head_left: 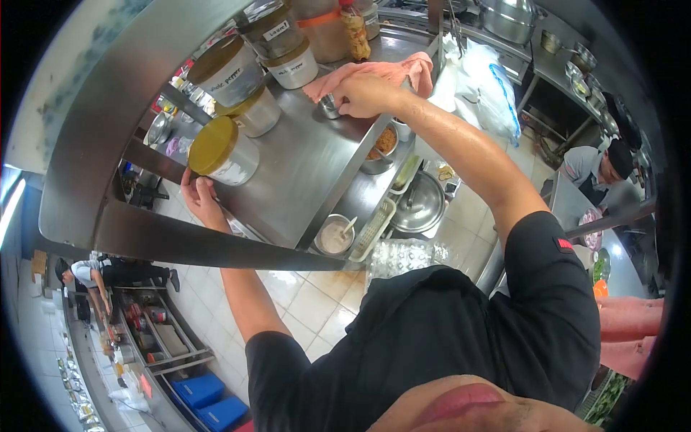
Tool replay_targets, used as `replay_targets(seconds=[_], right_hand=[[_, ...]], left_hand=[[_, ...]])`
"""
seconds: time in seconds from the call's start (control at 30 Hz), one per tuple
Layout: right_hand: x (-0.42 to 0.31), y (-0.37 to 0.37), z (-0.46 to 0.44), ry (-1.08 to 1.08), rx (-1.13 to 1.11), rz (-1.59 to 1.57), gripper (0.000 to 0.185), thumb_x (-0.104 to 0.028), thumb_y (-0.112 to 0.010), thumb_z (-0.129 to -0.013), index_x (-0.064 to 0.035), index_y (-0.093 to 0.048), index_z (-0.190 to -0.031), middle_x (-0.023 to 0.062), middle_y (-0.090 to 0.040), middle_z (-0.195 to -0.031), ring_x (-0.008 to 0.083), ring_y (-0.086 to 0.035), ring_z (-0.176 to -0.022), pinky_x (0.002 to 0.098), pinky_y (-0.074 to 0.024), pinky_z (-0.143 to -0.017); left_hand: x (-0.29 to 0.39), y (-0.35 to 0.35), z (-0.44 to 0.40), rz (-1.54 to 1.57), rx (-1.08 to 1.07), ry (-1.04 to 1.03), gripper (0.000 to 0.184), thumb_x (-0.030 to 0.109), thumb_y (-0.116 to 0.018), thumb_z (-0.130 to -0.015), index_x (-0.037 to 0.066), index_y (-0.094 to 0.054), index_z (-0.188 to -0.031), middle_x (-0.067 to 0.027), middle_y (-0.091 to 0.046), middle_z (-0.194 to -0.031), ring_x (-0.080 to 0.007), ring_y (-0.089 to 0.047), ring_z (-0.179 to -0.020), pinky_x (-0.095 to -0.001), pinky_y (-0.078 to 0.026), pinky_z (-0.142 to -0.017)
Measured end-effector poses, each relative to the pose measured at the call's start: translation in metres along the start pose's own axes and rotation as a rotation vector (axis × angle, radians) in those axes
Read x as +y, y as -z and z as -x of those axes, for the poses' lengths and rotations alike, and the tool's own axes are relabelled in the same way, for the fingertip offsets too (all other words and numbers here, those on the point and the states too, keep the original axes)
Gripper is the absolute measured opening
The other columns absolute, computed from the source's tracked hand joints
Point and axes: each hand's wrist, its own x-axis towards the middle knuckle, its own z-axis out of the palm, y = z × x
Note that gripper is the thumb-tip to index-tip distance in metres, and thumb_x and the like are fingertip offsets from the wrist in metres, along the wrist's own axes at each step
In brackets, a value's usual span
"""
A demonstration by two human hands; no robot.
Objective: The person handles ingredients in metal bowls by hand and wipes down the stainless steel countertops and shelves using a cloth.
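Note:
My right hand (366, 96) is closed around a small metal cup (330, 106) over the steel shelf (302, 158). Right behind that hand lies a crumpled pink cloth (403, 70). My left hand (204, 201) is at the shelf's left edge, fingers stretched upward and apart, close to the base of a clear jar with a yellow lid (214, 146). Whether the fingertips touch the jar, I cannot tell. Behind it stand more labelled jars, among them a "whole pepper" jar (229, 72).
Below the shelf are a container of orange-brown food (383, 142), a tub of pale mix with a spoon (335, 235), a green basket (374, 229) and a round metal lid (417, 204). A steel bar (216, 237) crosses before me. One co-worker (597, 169) is at right, another (108, 275) at left.

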Motion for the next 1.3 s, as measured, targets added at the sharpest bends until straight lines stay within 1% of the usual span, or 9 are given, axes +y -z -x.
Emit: replay_targets(seconds=[0.13, 0.2, 0.33, 0.4, 0.43, 0.57, 0.87, 1.17, 1.3], right_hand=[[0.019, 0.021, -0.011, -0.103, 0.157, -0.204, 0.026, -0.025, -0.066, -0.074, -0.0076, -0.068, -0.092, 0.0091, -0.068, -0.086, 0.0244, -0.065, -0.081, 0.0355, -0.0503, -0.072], [0.054, 0.025, -0.03, -0.253, 0.443, -0.192, 0.037, -0.031, -0.067, -0.072, -0.0052, -0.066, -0.098, 0.0122, -0.068, -0.087, 0.0244, -0.066, -0.084, 0.0344, -0.0503, -0.075], [0.072, 0.052, -0.046, -0.468, 0.622, -0.375, 0.069, -0.047, -0.074, -0.066, -0.0029, -0.057, -0.116, 0.0193, -0.067, -0.098, 0.0278, -0.066, -0.092, 0.0365, -0.05, -0.081], [0.069, 0.047, -0.057, -0.451, 0.645, -0.45, 0.046, -0.022, -0.069, -0.076, -0.005, -0.049, -0.115, 0.0116, -0.063, -0.083, 0.0205, -0.059, -0.066, 0.0345, -0.0487, -0.054], [0.066, 0.049, -0.057, -0.451, 0.562, -0.745, 0.065, -0.027, -0.076, -0.07, -0.0035, -0.043, -0.12, 0.0073, -0.064, -0.086, 0.02, -0.061, -0.074, 0.034, -0.0499, -0.06], [0.147, 0.005, -0.098, -0.542, 0.603, -0.148, 0.075, -0.05, -0.076, -0.063, -0.001, -0.055, -0.116, 0.0192, -0.067, -0.1, 0.0328, -0.065, -0.096, 0.0381, -0.0495, -0.083], [0.116, 0.007, -0.091, -0.305, 0.75, -0.304, 0.067, -0.044, -0.077, -0.063, 0.001, -0.059, -0.109, 0.0196, -0.067, -0.097, 0.0314, -0.066, -0.09, 0.0383, -0.0508, -0.078], [0.084, 0.005, -0.093, -0.302, 0.499, -0.277, 0.066, -0.041, -0.079, -0.064, 0.0029, -0.058, -0.108, 0.0201, -0.067, -0.094, 0.0321, -0.066, -0.087, 0.0382, -0.051, -0.077], [0.084, -0.006, -0.102, -0.151, 0.647, -0.343, 0.067, -0.039, -0.078, -0.067, 0.0048, -0.053, -0.112, 0.0211, -0.066, -0.09, 0.0336, -0.065, -0.087, 0.0397, -0.0508, -0.076]], left_hand=[[-0.004, 0.0, -0.002, -0.052, 0.031, 0.035, 0.036, 0.015, -0.058, -0.092, 0.001, -0.048, -0.123, 0.002, -0.053, -0.073, -0.0015, -0.043, -0.059, -0.0155, -0.03, -0.049], [-0.003, -0.002, -0.002, -0.051, 0.045, 0.052, 0.034, 0.016, -0.057, -0.093, 0.001, -0.049, -0.123, 0.0021, -0.053, -0.073, -0.0014, -0.042, -0.059, -0.0156, -0.03, -0.049], [-0.01, 0.004, -0.005, -0.056, 0.046, 0.063, 0.033, 0.018, -0.056, -0.094, 0.002, -0.049, -0.122, 0.002, -0.053, -0.072, -0.0014, -0.042, -0.058, -0.016, -0.03, -0.048], [-0.014, 0.007, -0.007, -0.044, 0.013, 0.037, 0.032, 0.018, -0.054, -0.094, 0.001, -0.05, -0.121, 0.0014, -0.054, -0.072, -0.0016, -0.042, -0.057, -0.016, -0.029, -0.048], [-0.013, 0.007, -0.008, -0.032, 0.002, 0.038, 0.032, 0.017, -0.053, -0.094, 0.0, -0.049, -0.121, 0.0014, -0.053, -0.072, -0.0018, -0.041, -0.056, -0.016, -0.029, -0.048], [-0.002, 0.006, -0.007, -0.03, -0.038, 0.054, 0.033, 0.017, -0.053, -0.094, -0.001, -0.049, -0.121, 0.0012, -0.053, -0.072, -0.0025, -0.041, -0.056, -0.0159, -0.03, -0.048], [-0.011, 0.004, -0.009, -0.07, 0.048, 0.062, 0.035, 0.019, -0.057, -0.093, 0.0, -0.049, -0.121, 0.001, -0.053, -0.074, -0.0024, -0.043, -0.057, -0.016, -0.031, -0.047], [-0.012, 0.003, -0.01, -0.068, 0.076, 0.065, 0.031, 0.017, -0.058, -0.093, 0.001, -0.051, -0.119, 0.0016, -0.053, -0.072, -0.0019, -0.043, -0.056, -0.0162, -0.031, -0.045], [-0.016, 0.005, -0.012, -0.087, 0.067, 0.024, 0.029, 0.016, -0.058, -0.093, 0.001, -0.052, -0.117, 0.0016, -0.053, -0.071, -0.0022, -0.044, -0.056, -0.016, -0.032, -0.046]])
